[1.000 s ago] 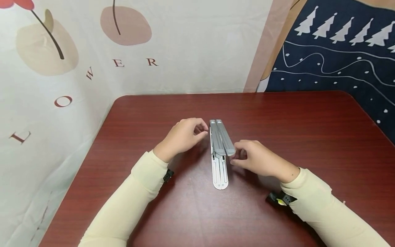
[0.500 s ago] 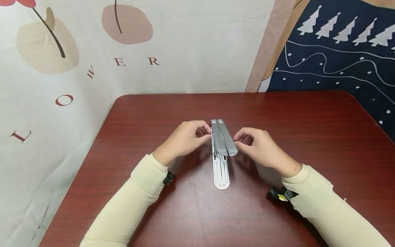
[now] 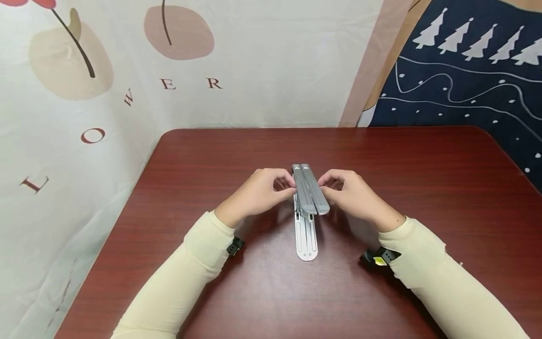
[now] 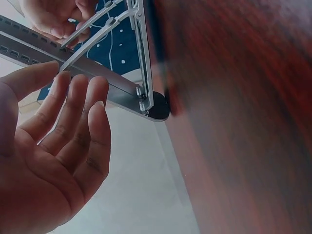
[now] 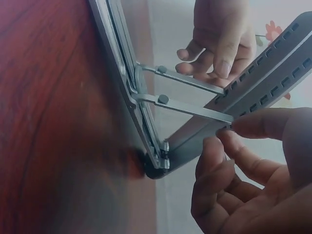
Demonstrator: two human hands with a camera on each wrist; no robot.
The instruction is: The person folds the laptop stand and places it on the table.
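A folding metal laptop stand (image 3: pixel 306 238) stands on the table, its slotted grey upper arms (image 4: pixel 29 41) raised at an angle over the narrow base. Two thin support struts (image 5: pixel 190 109) run from the base up to those arms. On the left side, my left hand (image 3: pixel 264 192) pinches the end of one strut between thumb and index finger, its other fingers loosely bent. Opposite it, my right hand (image 3: pixel 349 195) pinches the other strut's end where it meets the slots. The stand's upper arms partly cover the fingertips in the head view.
The dark red wooden table (image 3: pixel 211 155) extends around the stand. Behind it hangs a pale printed cloth (image 3: pixel 262 61), with a navy tree-patterned cloth (image 3: pixel 457 84) at right. A black wrist strap (image 3: pixel 389 255) shows under the right sleeve.
My right hand has moved up and inward from beside the stand's lower arm end to the strut. My left hand has come slightly right, against the stand. The stand keeps its angle.
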